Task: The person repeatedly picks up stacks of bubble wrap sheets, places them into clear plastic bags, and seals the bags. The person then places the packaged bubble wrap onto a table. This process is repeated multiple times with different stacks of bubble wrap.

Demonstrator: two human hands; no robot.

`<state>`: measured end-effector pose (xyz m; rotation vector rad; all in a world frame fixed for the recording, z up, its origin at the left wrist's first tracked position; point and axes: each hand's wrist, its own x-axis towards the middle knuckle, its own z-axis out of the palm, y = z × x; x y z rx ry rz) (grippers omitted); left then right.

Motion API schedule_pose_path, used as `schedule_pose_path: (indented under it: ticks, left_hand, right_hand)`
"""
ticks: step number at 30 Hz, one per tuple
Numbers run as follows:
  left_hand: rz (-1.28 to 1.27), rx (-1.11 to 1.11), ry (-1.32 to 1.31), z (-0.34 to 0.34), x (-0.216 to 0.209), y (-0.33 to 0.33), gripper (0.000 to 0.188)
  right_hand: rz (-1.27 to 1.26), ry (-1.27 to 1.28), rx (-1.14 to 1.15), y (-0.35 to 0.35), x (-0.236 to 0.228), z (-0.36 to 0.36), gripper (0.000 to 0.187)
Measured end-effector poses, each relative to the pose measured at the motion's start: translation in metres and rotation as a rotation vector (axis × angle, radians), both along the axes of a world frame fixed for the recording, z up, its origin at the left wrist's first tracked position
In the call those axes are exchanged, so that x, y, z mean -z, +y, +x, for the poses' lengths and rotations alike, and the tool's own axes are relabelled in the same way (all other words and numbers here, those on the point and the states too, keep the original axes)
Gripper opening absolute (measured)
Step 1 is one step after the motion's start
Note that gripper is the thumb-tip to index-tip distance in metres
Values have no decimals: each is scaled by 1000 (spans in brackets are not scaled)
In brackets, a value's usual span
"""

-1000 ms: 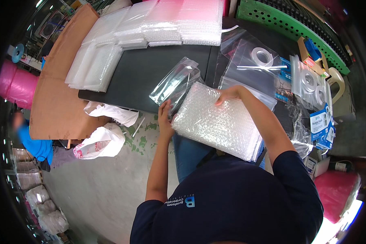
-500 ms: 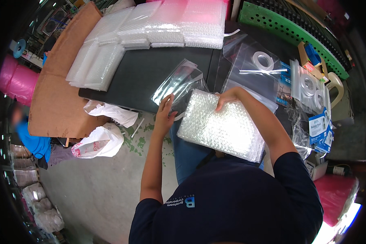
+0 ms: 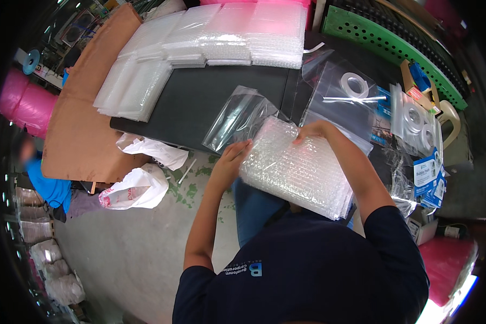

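A stack of bubble wrap pouches [image 3: 297, 170] is tilted against my body at the table's near edge. My right hand [image 3: 312, 131] holds its far edge, thumb on top and the other fingers hidden. At its left edge, my left hand [image 3: 233, 157] has its fingers closed on the side of the stack; the fingertips are partly hidden. Just beyond the stack, a clear plastic bag [image 3: 235, 116] lies on the black table [image 3: 200, 92].
Rows of stacked bubble wrap pouches [image 3: 221, 38] cover the table's back. Tape rolls [image 3: 354, 85] and clear plastic sheets [image 3: 335, 108] lie right. A brown board [image 3: 81, 119] and white plastic bags [image 3: 140, 186] are left. A person in blue [image 3: 46, 183] is at far left.
My left hand has moved right, from over the clear plastic bag to the left edge of the pouch stack. My right hand keeps its hold on the far edge.
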<state>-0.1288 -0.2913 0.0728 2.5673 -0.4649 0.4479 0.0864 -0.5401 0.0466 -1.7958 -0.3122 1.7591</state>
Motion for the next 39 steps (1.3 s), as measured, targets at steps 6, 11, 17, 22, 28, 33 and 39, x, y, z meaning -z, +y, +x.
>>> schedule_pose_path:
  ticks: [6,11,17,22,28,33,39]
  left_hand:
    - [-365,-226,26,-18,23,0,60]
    - [-326,-467,-106,-18,28,-30,68]
    - [-212,-542,-216,-16,26,-53,70]
    - [-7,-315,-233,-27,60,-49,57]
    - [-381,-736,-442,-25,79,-64,85]
    - [-1004,-924,-135,-17,72,-66,65]
    - [-971,-948,-62,-10,81,-59,29]
  right_hand:
    - [56,0,185,-3,8,7,56]
    - [212,-60,181,-5,24,10,53]
    - [113,-126,212,-11,42,11,58]
    - [101,-240,184,-24,57,22,66]
    - [200,-331,200,-19,27,0,52]
    - [123,-141,305,-19,37,13,52]
    - [113,-182,324,-17,31,7,46]
